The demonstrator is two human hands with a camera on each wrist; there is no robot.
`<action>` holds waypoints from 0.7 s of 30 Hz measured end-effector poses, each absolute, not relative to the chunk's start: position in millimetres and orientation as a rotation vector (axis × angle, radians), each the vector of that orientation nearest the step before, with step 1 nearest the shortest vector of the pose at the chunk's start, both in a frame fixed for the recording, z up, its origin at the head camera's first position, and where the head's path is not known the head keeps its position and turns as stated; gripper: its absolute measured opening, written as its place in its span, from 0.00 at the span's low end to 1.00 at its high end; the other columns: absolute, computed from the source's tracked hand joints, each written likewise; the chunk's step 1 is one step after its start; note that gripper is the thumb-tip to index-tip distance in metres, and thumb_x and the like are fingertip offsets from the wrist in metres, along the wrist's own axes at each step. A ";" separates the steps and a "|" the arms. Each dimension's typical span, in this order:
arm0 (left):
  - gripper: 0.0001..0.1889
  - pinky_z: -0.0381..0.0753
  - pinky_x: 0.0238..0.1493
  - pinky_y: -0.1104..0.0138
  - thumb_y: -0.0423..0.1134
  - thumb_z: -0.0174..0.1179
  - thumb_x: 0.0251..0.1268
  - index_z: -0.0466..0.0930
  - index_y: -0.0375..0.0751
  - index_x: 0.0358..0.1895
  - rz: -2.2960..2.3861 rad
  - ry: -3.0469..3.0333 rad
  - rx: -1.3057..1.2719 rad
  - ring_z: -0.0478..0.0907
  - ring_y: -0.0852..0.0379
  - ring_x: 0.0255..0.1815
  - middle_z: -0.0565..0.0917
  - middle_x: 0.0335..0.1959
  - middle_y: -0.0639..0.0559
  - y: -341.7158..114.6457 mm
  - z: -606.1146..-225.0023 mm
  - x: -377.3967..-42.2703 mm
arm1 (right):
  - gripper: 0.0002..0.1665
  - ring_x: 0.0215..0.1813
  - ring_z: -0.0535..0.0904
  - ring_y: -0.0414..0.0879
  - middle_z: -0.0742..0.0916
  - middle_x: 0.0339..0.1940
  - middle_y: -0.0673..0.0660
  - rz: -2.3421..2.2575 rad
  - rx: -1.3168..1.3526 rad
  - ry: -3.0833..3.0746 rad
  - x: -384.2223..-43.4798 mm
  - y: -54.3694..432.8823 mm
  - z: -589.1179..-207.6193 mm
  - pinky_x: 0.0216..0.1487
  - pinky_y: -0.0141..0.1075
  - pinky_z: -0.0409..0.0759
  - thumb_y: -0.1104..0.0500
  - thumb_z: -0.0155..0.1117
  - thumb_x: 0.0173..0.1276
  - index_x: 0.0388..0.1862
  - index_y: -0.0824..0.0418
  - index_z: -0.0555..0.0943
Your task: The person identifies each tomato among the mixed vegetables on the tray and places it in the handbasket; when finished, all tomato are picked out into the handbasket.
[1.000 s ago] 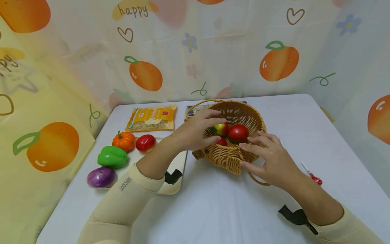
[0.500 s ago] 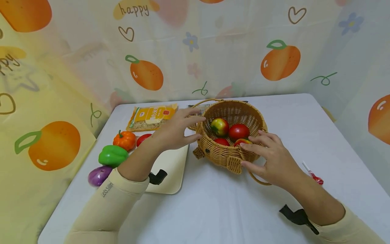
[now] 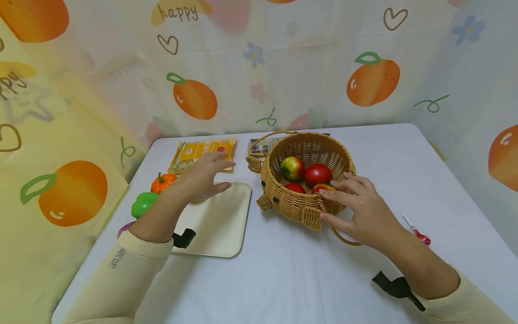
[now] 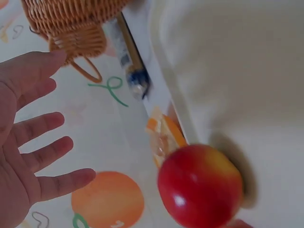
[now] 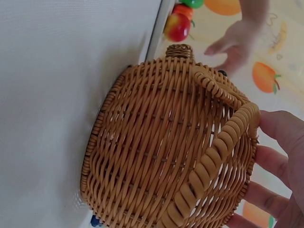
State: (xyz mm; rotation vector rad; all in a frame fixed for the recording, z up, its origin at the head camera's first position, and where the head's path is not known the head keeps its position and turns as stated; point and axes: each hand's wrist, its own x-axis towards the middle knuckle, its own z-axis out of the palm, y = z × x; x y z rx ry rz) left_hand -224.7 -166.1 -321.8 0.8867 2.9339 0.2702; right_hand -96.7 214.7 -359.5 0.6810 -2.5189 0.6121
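My left hand [image 3: 198,180], fingers spread and nothing in it, hovers over the cream tray [image 3: 226,229]. In the left wrist view a red-and-yellow apple [image 4: 199,185] lies on that tray; the hand hides it in the head view. The wicker basket [image 3: 289,207], shaped like an animal, holds several fruits, among them a yellow-green and red one [image 3: 292,168] and a round red one [image 3: 317,174]. My right hand [image 3: 364,211] holds the basket's near right rim, fingertips over the edge and thumb against the outer wall.
Left of the tray lie an orange pumpkin [image 3: 162,182], a green pepper [image 3: 142,204] and a purple eggplant [image 3: 124,228], partly hidden by the left arm. A yellow grain bag [image 3: 184,155] is behind. A lollipop [image 3: 418,233] lies at the right; another packet [image 3: 263,146] sits behind the basket.
My left hand has moved left from the basket to above the tray, uncovering the fruits inside, including a red-yellow one near the rim. The right hand has stayed at the rim.
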 end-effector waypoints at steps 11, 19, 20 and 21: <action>0.29 0.68 0.69 0.36 0.41 0.67 0.66 0.76 0.43 0.70 0.148 2.935 0.726 0.65 0.28 0.71 0.71 0.71 0.35 -202.7 -343.2 -232.8 | 0.29 0.68 0.72 0.69 0.87 0.55 0.63 0.605 0.663 -2.546 -95.7 213.6 -357.1 0.60 0.68 0.76 0.50 0.84 0.51 0.54 0.55 0.89; 0.27 0.78 0.62 0.41 0.42 0.61 0.70 0.76 0.41 0.70 0.109 2.865 0.599 0.63 0.27 0.72 0.67 0.74 0.32 -214.2 -354.7 -234.4 | 0.29 0.68 0.72 0.69 0.87 0.55 0.63 0.609 0.661 -2.552 -96.0 213.3 -357.8 0.60 0.68 0.75 0.51 0.84 0.52 0.54 0.54 0.89; 0.27 0.80 0.60 0.42 0.42 0.61 0.70 0.76 0.41 0.70 0.108 2.854 0.587 0.65 0.28 0.70 0.68 0.74 0.32 -214.9 -355.4 -234.0 | 0.29 0.68 0.72 0.69 0.87 0.55 0.63 0.606 0.661 -2.554 -96.1 213.2 -357.8 0.60 0.68 0.75 0.50 0.84 0.52 0.54 0.54 0.89; 0.27 0.81 0.58 0.43 0.42 0.62 0.69 0.75 0.41 0.70 0.101 2.847 0.580 0.66 0.30 0.68 0.68 0.73 0.32 -215.9 -356.3 -234.0 | 0.29 0.68 0.72 0.70 0.87 0.55 0.63 0.604 0.662 -2.554 -96.3 213.2 -357.7 0.60 0.68 0.75 0.50 0.84 0.52 0.54 0.54 0.89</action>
